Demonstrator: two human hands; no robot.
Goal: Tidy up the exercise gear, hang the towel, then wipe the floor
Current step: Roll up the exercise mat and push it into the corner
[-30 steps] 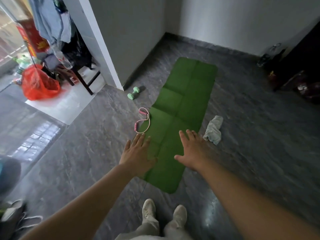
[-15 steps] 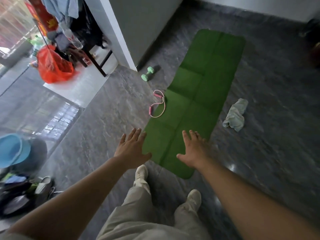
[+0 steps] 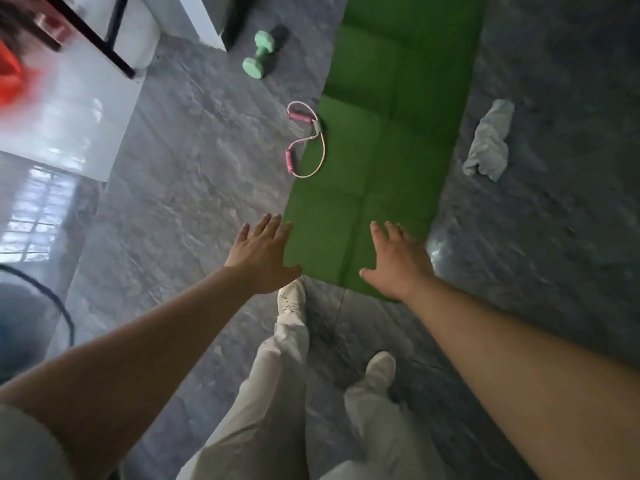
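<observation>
With the left hand (image 3: 261, 256) and right hand (image 3: 394, 261) spread flat and empty over the near end of the green mat (image 3: 381, 150), perhaps not yet touching it, rolling from here could trap the pink band (image 3: 308, 140) lying across its left edge.

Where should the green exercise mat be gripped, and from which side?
Probably by its near short edge, a hand at each corner, from the person's end: the exercise mat lies flat, stretching away, and the left hand and right hand hover there. The pink resistance band overlaps its left edge.
</observation>
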